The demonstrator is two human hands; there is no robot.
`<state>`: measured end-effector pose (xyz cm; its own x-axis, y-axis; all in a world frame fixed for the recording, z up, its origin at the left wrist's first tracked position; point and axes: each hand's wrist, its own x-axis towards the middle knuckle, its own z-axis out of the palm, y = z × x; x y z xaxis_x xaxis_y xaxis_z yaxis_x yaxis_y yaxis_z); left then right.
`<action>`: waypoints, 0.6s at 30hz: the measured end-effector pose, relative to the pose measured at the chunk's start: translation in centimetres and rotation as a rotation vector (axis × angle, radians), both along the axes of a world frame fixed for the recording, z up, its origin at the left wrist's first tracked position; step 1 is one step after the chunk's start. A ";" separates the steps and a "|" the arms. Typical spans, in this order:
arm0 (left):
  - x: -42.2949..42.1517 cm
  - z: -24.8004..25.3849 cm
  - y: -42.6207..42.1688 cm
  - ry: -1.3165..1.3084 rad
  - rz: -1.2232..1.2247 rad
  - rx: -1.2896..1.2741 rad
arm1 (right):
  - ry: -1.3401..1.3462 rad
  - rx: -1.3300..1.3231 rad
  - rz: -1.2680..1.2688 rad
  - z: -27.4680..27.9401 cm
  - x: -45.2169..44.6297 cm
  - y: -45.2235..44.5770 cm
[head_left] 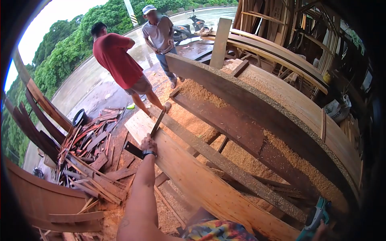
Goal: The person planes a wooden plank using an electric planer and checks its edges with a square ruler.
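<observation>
My left hand point(148, 143) is closed on a carpenter's square point(158, 122) near the far end of a pale wooden plank point(201, 176). The square's long blade lies across the plank, and its dark stock sticks out past the left edge. At the lower right, my right hand point(321, 232) grips a teal power tool point(316, 219) beside the near end of the plank. The frame's dark edge cuts off part of that hand and tool, so its exact kind is unclear.
Two people stand beyond the plank: one in a red shirt point(116, 60), one in a cap point(159, 34). A scrap-wood pile point(96, 140) lies left. Long dark boards point(249, 100) strewn with sawdust rest on the right; lumber point(269, 24) leans behind.
</observation>
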<state>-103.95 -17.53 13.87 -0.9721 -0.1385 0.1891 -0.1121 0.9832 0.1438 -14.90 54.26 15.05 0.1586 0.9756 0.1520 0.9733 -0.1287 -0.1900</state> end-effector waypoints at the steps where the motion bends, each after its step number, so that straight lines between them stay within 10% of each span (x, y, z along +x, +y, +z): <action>1: 0.1 0.2 0.1 -0.006 0.006 0.000 | -0.009 -0.056 -0.047 0.6 -0.3 -0.2; 18: 0.6 0.9 0.0 -0.090 0.037 0.083 | 0.070 -0.078 -0.098 1.0 -1.4 -0.3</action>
<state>-103.40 -17.56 14.75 -0.9786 -0.1861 0.0873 -0.1643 0.9633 0.2123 -16.27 53.97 16.09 0.2618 0.9632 0.0612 0.9399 -0.2400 -0.2430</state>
